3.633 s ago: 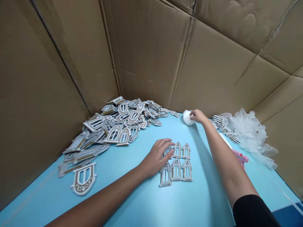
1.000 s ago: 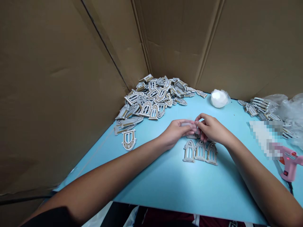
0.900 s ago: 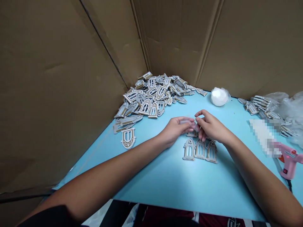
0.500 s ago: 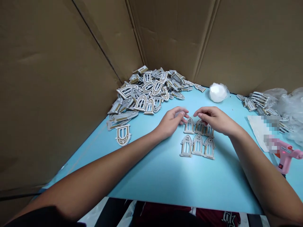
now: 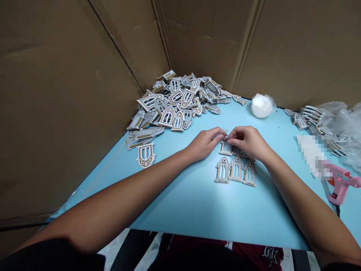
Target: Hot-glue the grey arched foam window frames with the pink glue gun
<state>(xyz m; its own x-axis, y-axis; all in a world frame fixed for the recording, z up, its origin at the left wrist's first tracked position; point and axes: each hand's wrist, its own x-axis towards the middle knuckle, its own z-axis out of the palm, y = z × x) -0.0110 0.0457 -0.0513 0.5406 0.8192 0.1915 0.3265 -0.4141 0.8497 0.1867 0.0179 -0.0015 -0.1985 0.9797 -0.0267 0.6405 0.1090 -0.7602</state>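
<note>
Small grey arched-window cutouts lie in two rows on the blue table [image 5: 197,210]. The near row of three cutouts [image 5: 235,171] lies flat and uncovered. My left hand [image 5: 205,143] and my right hand [image 5: 248,141] meet over the far row, fingertips pinched together above the far-left cutout [image 5: 225,148]. Something thin and pale sits between the fingertips; I cannot make out what it is. My right hand covers most of the other far-row cutouts.
A heap of larger grey-and-gold window pieces [image 5: 175,103] fills the far left corner. A white roll [image 5: 261,106] stands at the back. More pieces and clear plastic [image 5: 324,120] lie at the right, with a pink glue gun [image 5: 342,182]. Cardboard walls [image 5: 70,94] surround the table.
Half a second ago my hands were slightly apart with fingers loose; now their fingertips have come together in a pinch over the far-left cutout. The view has shifted a little.
</note>
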